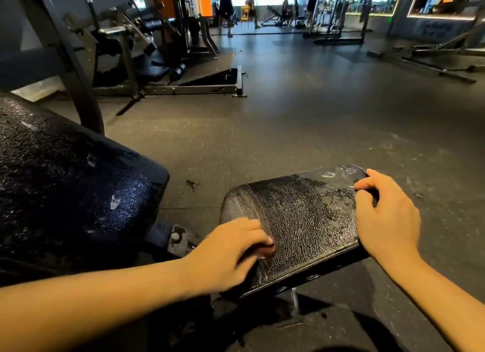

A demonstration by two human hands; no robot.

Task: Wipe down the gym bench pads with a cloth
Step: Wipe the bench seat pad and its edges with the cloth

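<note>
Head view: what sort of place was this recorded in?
A gym, almost certainly: a cracked black bench pad in front, steel-framed weight machines at the upper left, a dark rubber floor, and racks at the back.

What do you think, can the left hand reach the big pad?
Probably yes: the left hand rests on the small pad, and nothing stands between it and the big pad beside it.
</note>
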